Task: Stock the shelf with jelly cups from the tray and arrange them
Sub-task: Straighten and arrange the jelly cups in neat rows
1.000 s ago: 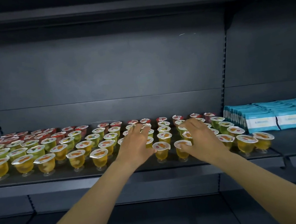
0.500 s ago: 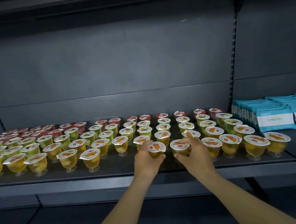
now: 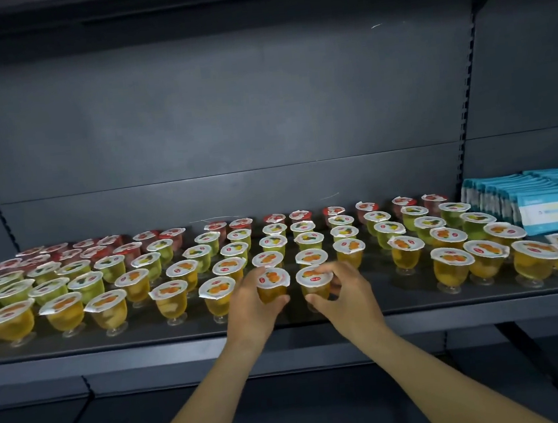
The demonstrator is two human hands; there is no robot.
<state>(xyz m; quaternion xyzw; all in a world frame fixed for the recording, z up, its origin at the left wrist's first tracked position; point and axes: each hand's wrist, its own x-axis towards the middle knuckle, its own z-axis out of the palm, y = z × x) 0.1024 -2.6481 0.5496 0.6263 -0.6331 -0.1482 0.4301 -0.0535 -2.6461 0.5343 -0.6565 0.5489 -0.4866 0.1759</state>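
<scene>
Nearest the camera, two bare forearms reach up from the bottom edge toward the front lip of the dark grey shelf (image 3: 453, 310). The left hand (image 3: 250, 312) curls its fingers and thumb around an orange-lidded jelly cup (image 3: 273, 286) in the front row. Just beside it, the right hand (image 3: 343, 296) grips the neighbouring orange-lidded cup (image 3: 314, 281) the same way, thumb in front and fingers wrapped behind. Both cups stand upright at the middle of the front row, close together but not touching.

Each cup is a small clear footed goblet of yellow jelly with fruit pieces, sealed by a white foil lid printed with orange fruit. The front rows (image 3: 173, 300) carry these orange-printed lids across the shelf's width. Behind them stand greenish cups (image 3: 275, 241) with yellow-and-green lid prints, and along the back panel a row of red cups (image 3: 300, 215). Far right, on the adjoining shelf, lie stacked blue-and-white packets (image 3: 551, 208).
</scene>
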